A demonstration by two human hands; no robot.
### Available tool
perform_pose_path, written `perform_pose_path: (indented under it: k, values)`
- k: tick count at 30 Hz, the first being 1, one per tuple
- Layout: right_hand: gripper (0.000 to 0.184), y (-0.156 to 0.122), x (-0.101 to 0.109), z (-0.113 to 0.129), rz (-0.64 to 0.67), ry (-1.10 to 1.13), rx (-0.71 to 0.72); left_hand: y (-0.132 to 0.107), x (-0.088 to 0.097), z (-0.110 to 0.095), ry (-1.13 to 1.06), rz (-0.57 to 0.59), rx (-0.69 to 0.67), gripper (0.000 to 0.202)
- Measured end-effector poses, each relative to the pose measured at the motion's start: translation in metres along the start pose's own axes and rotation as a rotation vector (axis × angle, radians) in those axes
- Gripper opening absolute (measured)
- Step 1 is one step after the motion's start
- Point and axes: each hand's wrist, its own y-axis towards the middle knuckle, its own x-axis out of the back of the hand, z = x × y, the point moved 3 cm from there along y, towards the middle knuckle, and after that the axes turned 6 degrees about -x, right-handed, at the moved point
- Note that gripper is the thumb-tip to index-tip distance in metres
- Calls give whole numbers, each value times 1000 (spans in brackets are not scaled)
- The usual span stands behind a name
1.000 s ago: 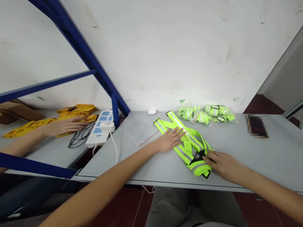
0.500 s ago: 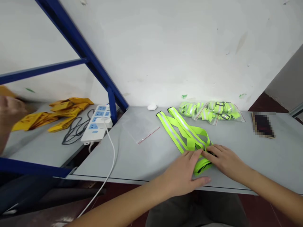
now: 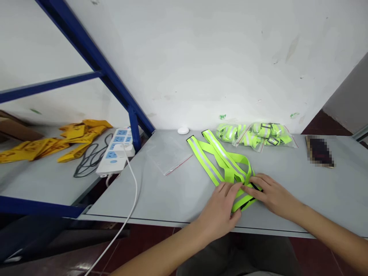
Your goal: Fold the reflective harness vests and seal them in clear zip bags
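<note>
A neon yellow-green reflective strap vest (image 3: 222, 161) lies spread on the grey table (image 3: 172, 191), its straps running toward the wall. My left hand (image 3: 221, 211) pinches the vest's near folded end at the table's front edge. My right hand (image 3: 268, 193) presses on the same end from the right, fingers bent over the black buckle part. Both hands touch the vest and nearly meet.
Clear bags of folded vests (image 3: 254, 136) lie by the wall. An empty zip bag (image 3: 169, 155), a small white puck (image 3: 183, 130) and a phone (image 3: 319, 151) are on the table. Left: a power strip (image 3: 116, 149), yellow items (image 3: 43, 143), a blue frame (image 3: 109, 80).
My left hand slid from the middle of the vest back to its near end beside my right hand. Another person's hand over the yellow items has left the view.
</note>
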Motion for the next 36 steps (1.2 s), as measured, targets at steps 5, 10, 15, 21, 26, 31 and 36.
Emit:
perform_pose_path:
  k: [5, 10, 15, 21, 26, 31, 36]
  values:
    - [49, 1, -3, 4, -21, -36, -2, -2, -3, -4, 113, -101, -98, 55]
    - [67, -6, -4, 15, 208, 38, -85, -6, -6, -5, 271, -12, -188, 40]
    - [72, -1, 0, 21, 271, 57, -97, -5, 0, -10, 437, 68, -172, 63]
    - [57, 15, 0, 25, 253, -54, 34, -5, -4, -26, 616, 251, -113, 31]
    - [40, 17, -4, 26, 260, -123, 80, -16, -6, -32, 688, 247, -168, 36]
    - [38, 14, -9, 30, 230, -165, 107, -23, -3, -28, 645, 285, -94, 54]
    - [16, 23, 15, 29, 362, 141, -33, -28, 12, -18, 290, 208, -31, 26]
